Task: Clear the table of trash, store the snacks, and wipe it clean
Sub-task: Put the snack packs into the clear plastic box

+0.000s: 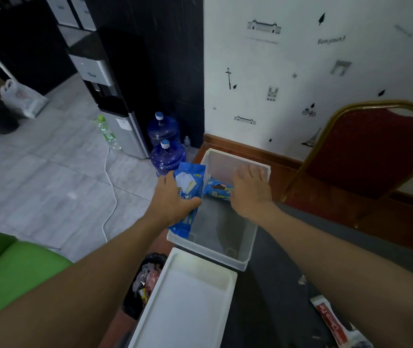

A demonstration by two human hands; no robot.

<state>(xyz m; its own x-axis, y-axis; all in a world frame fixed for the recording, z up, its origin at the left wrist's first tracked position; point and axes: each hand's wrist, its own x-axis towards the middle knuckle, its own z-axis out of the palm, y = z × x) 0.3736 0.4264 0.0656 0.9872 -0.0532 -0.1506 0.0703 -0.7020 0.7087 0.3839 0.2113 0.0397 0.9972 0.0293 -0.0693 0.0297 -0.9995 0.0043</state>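
Blue snack pack, likely light, crinkly and slippery with crushable contents, sits gripped round its middle by the left hand over the clear storage bin's left rim, while the right hand hovers open, fingers spread, above a second pack inside.

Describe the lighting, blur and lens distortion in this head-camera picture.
Head view: dim, cool light overall, with the white lid the brightest patch. In the same view, the right hand is smeared by motion at its fingertips over the clear bin. The wide lens tilts the water dispenser toward the edge, and the red chair looks soft.
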